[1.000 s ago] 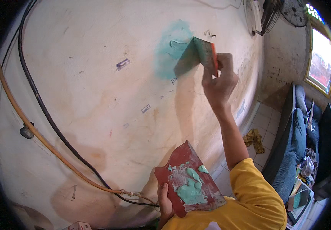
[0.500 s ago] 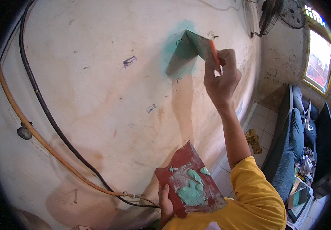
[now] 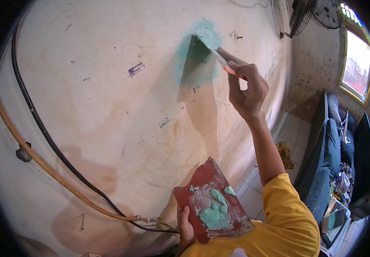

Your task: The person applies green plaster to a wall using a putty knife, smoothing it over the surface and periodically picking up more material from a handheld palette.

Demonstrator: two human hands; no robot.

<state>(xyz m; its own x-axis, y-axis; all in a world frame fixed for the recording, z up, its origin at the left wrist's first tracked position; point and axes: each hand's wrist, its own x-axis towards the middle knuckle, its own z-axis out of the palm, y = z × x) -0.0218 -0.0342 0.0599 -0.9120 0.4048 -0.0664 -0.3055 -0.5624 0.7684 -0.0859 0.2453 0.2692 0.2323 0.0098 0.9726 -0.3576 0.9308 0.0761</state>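
Observation:
My right hand (image 3: pixel 248 90) grips a putty knife (image 3: pixel 221 58) with a red-orange grip edge, its blade tilted against a mint-green patch (image 3: pixel 208 30) on the pale wall (image 3: pixel 108 55). The blade casts a dark shadow down the patch. Low in the view, my left hand (image 3: pixel 185 225) holds a dark red board (image 3: pixel 193 199) by its left edge, the thumb curled over it. Lumps of mint-green paste (image 3: pixel 214 214) and a smeared film lie on the board.
A black cable (image 3: pixel 56 150) and an orange hose (image 3: pixel 43 165) run along the wall at left. At right are a fan (image 3: pixel 324 13), a bright window (image 3: pixel 356 64), and a blue sofa (image 3: pixel 322 167) with piled items, beside a tiled floor (image 3: pixel 251 201) holding a yellow cloth (image 3: pixel 284 154).
My right hand has tilted the putty knife flatter, and its blade has shifted left and up across the green patch. My left hand and the board have barely moved.

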